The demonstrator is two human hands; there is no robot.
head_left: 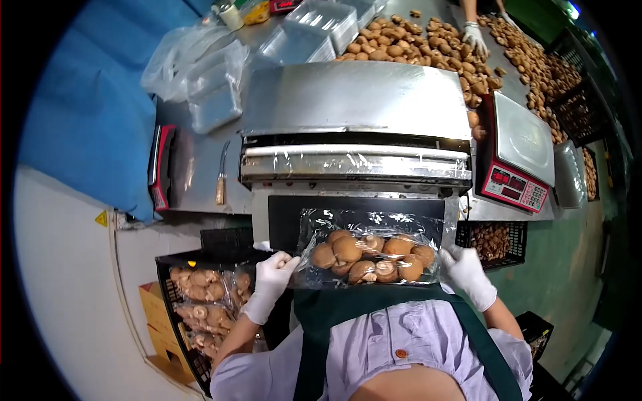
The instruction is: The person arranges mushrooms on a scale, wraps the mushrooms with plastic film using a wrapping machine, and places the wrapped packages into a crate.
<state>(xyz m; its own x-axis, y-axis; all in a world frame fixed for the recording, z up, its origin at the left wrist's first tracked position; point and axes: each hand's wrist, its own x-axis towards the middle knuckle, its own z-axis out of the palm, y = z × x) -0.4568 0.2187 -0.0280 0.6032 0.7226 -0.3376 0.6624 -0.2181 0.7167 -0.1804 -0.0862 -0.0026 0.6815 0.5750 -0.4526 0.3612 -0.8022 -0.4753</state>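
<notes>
A clear tray of brown mushrooms (361, 252) sits in front of me on the wrapping machine's dark plate (284, 217), with clear plastic film (321, 219) over and around it. My left hand (271, 279), in a white glove, pinches the film at the tray's left end. At the opposite end my right hand (469, 275), also gloved, is closed on the film's edge. Wrinkles and glare run across the film over the mushrooms. Just behind the tray is the metal wrapping machine (354, 100) with its white film roll (354, 151).
Red scales (511, 184) stand right of the machine; a knife (221, 177) lies left. Behind are a mushroom pile (401, 43), empty trays (321, 20) and a co-worker's gloved hand (475, 39). A black crate (177, 294) of wrapped packs stands at lower left.
</notes>
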